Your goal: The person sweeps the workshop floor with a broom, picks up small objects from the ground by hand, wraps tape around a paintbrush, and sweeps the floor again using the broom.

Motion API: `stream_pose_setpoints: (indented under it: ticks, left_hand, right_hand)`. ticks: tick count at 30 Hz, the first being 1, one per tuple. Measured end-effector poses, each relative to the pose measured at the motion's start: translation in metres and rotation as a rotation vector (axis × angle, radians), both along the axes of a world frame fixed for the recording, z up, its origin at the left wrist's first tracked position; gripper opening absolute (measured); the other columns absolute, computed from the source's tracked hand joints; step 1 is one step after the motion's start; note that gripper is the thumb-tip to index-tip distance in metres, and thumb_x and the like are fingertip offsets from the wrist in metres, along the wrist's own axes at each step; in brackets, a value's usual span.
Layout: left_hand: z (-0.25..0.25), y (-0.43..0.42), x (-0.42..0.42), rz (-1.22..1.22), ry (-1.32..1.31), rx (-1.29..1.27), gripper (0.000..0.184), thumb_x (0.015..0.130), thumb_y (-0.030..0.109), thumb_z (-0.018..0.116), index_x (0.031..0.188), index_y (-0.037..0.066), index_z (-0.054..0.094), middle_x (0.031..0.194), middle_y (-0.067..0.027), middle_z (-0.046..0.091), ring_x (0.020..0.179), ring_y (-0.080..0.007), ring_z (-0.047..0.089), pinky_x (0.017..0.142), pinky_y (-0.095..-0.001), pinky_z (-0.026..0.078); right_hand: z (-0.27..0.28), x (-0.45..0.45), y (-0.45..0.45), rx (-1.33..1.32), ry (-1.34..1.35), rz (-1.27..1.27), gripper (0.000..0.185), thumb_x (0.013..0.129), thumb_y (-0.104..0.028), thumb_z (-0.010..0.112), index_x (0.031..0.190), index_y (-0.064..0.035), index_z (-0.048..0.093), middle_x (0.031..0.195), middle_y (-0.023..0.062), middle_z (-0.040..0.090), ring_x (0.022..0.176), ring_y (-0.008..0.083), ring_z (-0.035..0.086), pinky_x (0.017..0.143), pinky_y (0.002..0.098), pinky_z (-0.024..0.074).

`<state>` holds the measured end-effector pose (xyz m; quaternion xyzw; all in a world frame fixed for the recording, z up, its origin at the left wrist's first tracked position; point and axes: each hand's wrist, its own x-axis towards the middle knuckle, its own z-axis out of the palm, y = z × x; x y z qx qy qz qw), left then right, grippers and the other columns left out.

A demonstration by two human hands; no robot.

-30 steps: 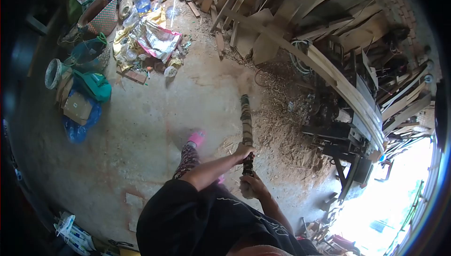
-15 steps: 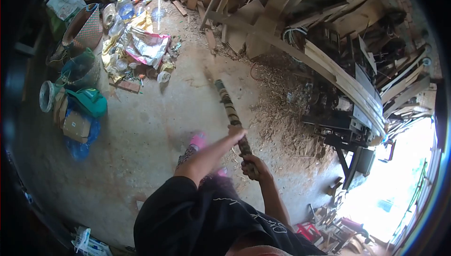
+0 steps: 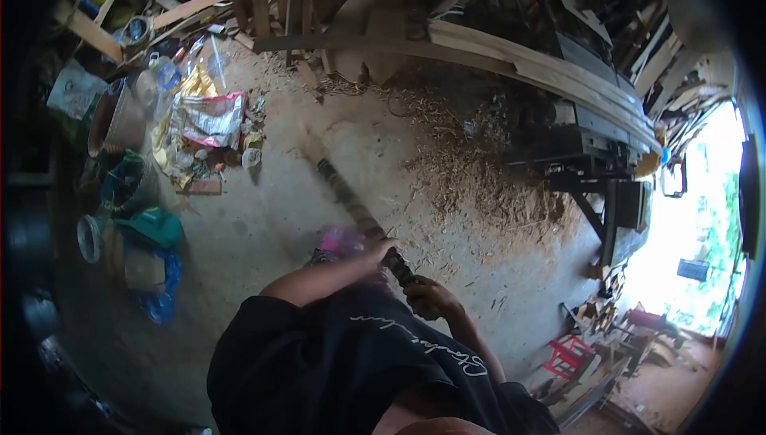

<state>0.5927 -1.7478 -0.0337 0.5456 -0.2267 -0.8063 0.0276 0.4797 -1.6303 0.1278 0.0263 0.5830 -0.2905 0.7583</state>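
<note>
Both my hands hold a long broom (image 3: 349, 202), its thick dark handle wrapped with several pale and dark bands. My left hand (image 3: 386, 251) is closed around the handle, farther from my body. Nearer the top end, my right hand (image 3: 429, 298) grips the same handle, fingers wrapped round it. The broom slants forward and left over the concrete floor (image 3: 263, 232). Its far end is a brown blur, so the bristles are hard to make out. A pink shoe (image 3: 333, 238) shows just beyond my left forearm.
Wood shavings (image 3: 447, 164) lie beside a dark machine (image 3: 566, 152) bearing long boards (image 3: 511, 56). At the left, sacks and litter (image 3: 207, 120) lie near a woven basket (image 3: 128, 120) and a green cloth-like thing (image 3: 152, 228). A red stool (image 3: 568, 355) stands lower right, near the bright doorway.
The broom has swung to a flatter slant, its far end further left in view. Both hands sit slightly lower in the picture, still on the handle. The whole view has turned.
</note>
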Motion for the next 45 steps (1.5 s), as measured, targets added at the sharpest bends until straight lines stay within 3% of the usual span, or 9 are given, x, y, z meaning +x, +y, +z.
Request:
stream_pose_setpoints:
  ticks: [2,7,9,12,16,26,34,39,45]
  left_hand:
    - [-0.031,0.009,-0.001,-0.253,0.048,0.356,0.033,0.073,0.032,0.071,0.085,0.006,0.055,0.069,-0.0066,0.057,0.056,-0.0175,0.058,0.046,-0.0343,0.049]
    - [-0.019,0.061,-0.080,-0.407,-0.024,0.172,0.023,0.076,0.030,0.070,0.076,0.010,0.058,0.062,-0.0026,0.057,0.050,-0.0178,0.059,0.048,-0.0321,0.053]
    - [-0.025,0.069,-0.113,-0.374,0.129,0.280,0.043,0.072,0.033,0.073,0.093,0.001,0.054,0.078,-0.0110,0.060,0.061,-0.0224,0.063,0.052,-0.0379,0.055]
    - [-0.015,0.075,-0.143,-0.433,0.089,0.105,0.038,0.070,0.028,0.071,0.087,-0.003,0.055,0.077,-0.0115,0.061,0.061,-0.0220,0.062,0.053,-0.0361,0.055]
    - [0.045,0.059,-0.140,-0.428,0.235,0.096,0.030,0.073,0.024,0.069,0.083,-0.001,0.057,0.073,-0.0101,0.061,0.059,-0.0203,0.063,0.054,-0.0356,0.055]
    - [0.010,-0.011,-0.109,-0.475,0.196,0.177,0.029,0.076,0.032,0.070,0.085,0.007,0.059,0.072,-0.0061,0.063,0.057,-0.0168,0.063,0.053,-0.0333,0.054]
    - [0.077,-0.018,-0.094,-0.532,0.298,0.302,0.028,0.077,0.030,0.070,0.087,0.008,0.056,0.076,-0.0059,0.064,0.066,-0.0188,0.066,0.063,-0.0375,0.057]
    - [0.037,-0.066,-0.110,-0.518,0.237,0.149,0.026,0.077,0.033,0.069,0.088,0.012,0.058,0.076,-0.0035,0.063,0.063,-0.0158,0.064,0.059,-0.0341,0.054]
    - [0.055,-0.061,-0.086,-0.432,0.200,0.211,0.029,0.075,0.028,0.071,0.084,0.003,0.058,0.071,-0.0090,0.063,0.062,-0.0223,0.065,0.057,-0.0393,0.056]
  right_hand:
    - [0.001,-0.017,0.008,0.041,-0.138,0.027,0.018,0.082,-0.017,0.061,0.089,-0.0086,0.047,0.064,0.0030,0.051,0.046,0.0130,0.053,0.032,0.0256,0.0365]
    - [-0.004,-0.059,0.075,-0.019,0.000,-0.079,0.022,0.081,-0.019,0.063,0.093,-0.0075,0.048,0.067,0.0051,0.054,0.048,0.0146,0.056,0.036,0.0270,0.0413]
    - [0.017,-0.068,0.076,0.059,0.165,-0.103,0.020,0.082,-0.019,0.060,0.094,-0.0062,0.050,0.071,0.0054,0.054,0.053,0.0130,0.053,0.043,0.0275,0.0454]
    - [0.014,-0.075,0.093,0.014,0.224,-0.113,0.026,0.081,-0.015,0.062,0.098,-0.0065,0.045,0.072,0.0051,0.052,0.054,0.0136,0.054,0.044,0.0294,0.0471]
    - [0.056,-0.074,0.086,0.002,0.268,-0.127,0.031,0.080,-0.012,0.064,0.100,-0.0084,0.041,0.073,0.0046,0.050,0.054,0.0147,0.054,0.044,0.0302,0.0481]
    - [0.017,-0.063,0.011,0.062,0.177,-0.111,0.029,0.080,-0.014,0.064,0.097,-0.0085,0.040,0.071,0.0046,0.050,0.049,0.0145,0.052,0.043,0.0301,0.0469]
    - [0.079,-0.048,0.030,-0.020,0.303,-0.009,0.035,0.079,-0.015,0.065,0.102,-0.0076,0.039,0.072,0.0056,0.051,0.053,0.0147,0.054,0.043,0.0295,0.0466]
    - [0.020,-0.048,-0.027,0.035,0.333,-0.065,0.033,0.079,-0.014,0.065,0.100,-0.0075,0.040,0.072,0.0048,0.050,0.055,0.0140,0.054,0.043,0.0295,0.0464]
    - [0.058,-0.033,-0.032,0.079,0.358,-0.009,0.040,0.078,-0.017,0.066,0.104,-0.0052,0.039,0.067,0.0057,0.050,0.050,0.0148,0.053,0.041,0.0297,0.0438]
